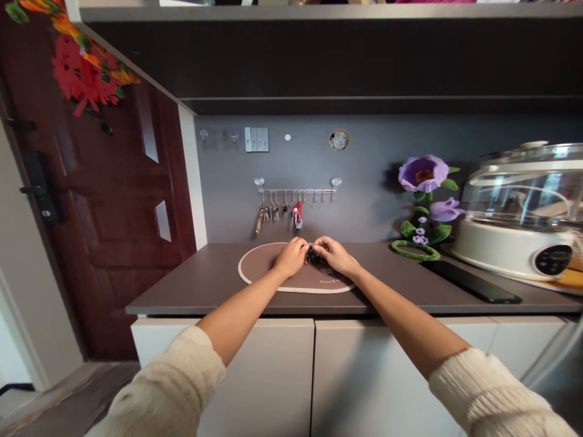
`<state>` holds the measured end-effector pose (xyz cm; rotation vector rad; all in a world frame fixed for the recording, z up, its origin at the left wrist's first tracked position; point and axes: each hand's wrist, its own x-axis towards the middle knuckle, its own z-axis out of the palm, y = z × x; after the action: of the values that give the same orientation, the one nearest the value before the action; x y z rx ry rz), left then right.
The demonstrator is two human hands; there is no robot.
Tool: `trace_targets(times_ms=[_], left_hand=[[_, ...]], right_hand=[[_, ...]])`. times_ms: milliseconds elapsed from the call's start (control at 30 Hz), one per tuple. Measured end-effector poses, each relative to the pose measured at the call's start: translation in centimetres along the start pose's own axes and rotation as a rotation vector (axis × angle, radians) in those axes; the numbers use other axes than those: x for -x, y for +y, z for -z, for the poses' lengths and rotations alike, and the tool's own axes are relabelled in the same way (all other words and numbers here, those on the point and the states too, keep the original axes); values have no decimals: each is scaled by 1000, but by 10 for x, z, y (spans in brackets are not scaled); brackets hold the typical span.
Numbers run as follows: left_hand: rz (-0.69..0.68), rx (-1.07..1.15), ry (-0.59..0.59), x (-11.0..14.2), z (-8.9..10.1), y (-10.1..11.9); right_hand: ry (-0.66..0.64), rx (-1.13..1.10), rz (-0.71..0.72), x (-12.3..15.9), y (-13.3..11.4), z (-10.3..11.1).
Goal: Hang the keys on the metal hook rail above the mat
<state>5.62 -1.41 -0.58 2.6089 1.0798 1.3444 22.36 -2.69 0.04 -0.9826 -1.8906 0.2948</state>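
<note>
Nearest, the two sleeves (168, 382) sat high on the forearms, in front of the mat (259, 267) and lower than it. Cabinet doors (228, 376) stood shut beneath the bench (182, 285), on which the mat lay flat.

Over the mat, the left hand (291, 257) and right hand (336, 255) faced each other, close together. Each had its thumb and fingers drawn in, apparently pinching a dark bunch (313, 255), probably keys, from either side; which part each hand gripped was too small to tell. The bunch was between the fingertips, above the mat's far half; whether it touched the mat could not be told.

By the look of it, the handling of this bunch was under way and unfinished: both hands were at it, and it hung from no hook.

Right of the mat lay the phone (473, 282), with the steamer (505, 243) beyond it and the purple flowers (423, 173) between steamer and mat.

On the wall behind the mat was the rack (314, 191). There things looked settled: small keys (276, 212) hung in a row, a brown tag (260, 221) above the mat's left part and a red bunch (297, 212) above its middle, with no hand on any of them.
</note>
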Motion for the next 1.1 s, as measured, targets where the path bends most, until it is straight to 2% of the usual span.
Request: trace_targets(times_ms=[433,633,833,1100], left_hand=[[46,-4,56,0,2,1],[98,-31,105,-1,-1,-5],[163,-63,135,-2,-2,-11],[246,-24,118,-5,-2,-16]], right_hand=[[-29,-72,6,-1,-4,-1],[25,-77,9,-10,-4,-2],[115,-87,-34,-34,-3,2],[189,-208,-128,-85,6,6]])
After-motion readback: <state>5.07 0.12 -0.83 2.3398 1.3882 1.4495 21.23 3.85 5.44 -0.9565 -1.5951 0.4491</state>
